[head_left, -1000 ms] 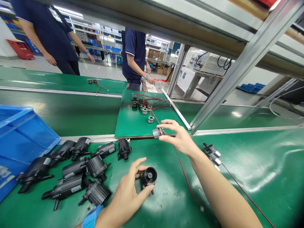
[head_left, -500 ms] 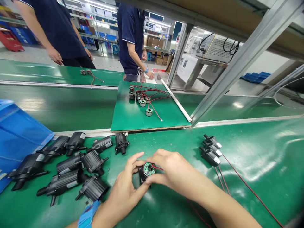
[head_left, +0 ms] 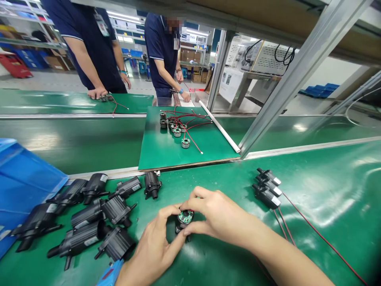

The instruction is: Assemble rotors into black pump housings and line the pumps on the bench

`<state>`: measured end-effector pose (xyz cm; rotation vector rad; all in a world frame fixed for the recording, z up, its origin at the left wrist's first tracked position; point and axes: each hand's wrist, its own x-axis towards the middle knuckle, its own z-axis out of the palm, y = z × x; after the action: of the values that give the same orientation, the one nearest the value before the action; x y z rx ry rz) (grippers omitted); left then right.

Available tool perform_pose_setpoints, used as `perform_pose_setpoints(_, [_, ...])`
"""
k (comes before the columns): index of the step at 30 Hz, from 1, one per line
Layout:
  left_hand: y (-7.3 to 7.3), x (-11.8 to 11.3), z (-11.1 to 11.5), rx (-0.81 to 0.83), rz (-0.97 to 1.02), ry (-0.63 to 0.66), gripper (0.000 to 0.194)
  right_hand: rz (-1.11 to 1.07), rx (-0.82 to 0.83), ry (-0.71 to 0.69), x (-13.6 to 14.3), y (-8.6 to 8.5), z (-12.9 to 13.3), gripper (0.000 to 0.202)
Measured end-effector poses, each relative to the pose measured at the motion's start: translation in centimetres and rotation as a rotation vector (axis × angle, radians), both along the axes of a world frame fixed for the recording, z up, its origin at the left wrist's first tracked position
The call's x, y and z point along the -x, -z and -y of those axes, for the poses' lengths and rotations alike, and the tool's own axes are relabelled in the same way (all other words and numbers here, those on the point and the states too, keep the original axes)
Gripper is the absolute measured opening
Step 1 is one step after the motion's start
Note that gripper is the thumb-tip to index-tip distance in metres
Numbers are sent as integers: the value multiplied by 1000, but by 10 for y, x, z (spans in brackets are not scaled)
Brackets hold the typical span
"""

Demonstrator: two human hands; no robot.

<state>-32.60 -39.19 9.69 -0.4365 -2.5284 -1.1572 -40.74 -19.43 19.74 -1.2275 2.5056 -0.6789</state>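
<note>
The housings (head_left: pixel 117 208) are black, the bench (head_left: pixel 223 258) green, the wires (head_left: pixel 320 238) red.

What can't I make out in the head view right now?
All in the head view:
- How deep the round green-topped part sits in the black housing: fingers of the left hand and right hand cover the sides.
- Most of its red wire: behind the right hand and forearm.
- The blue bin's far side: cut off by the left edge.
- Label print: too small.

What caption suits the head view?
Left hand holding a black housing, right hand a stator at its mouth, above a green bench; more housings lie left.
</note>
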Motion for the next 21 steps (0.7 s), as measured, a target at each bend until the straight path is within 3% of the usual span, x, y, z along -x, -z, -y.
perform_pose_setpoints(6, [-10,6,3,54,-68,123,34,-37,-67,-14,-1,0,3,36])
perform_pose_setpoints(10, [-19,2,4,119,-56,194,36,-13,-7,-47,-9,-1,3,29])
perform_pose_setpoints(16, [-40,2,-3,163,152,239,37,63,82,-23,-9,14,3,21])
perform_pose_setpoints(19, [-48,14,16,293,103,213,43,132,159,86,-3,27,-9,22])
perform_pose_setpoints(21, [-52,28,40,447,-7,83,47,196,150,195,2,34,-25,22])
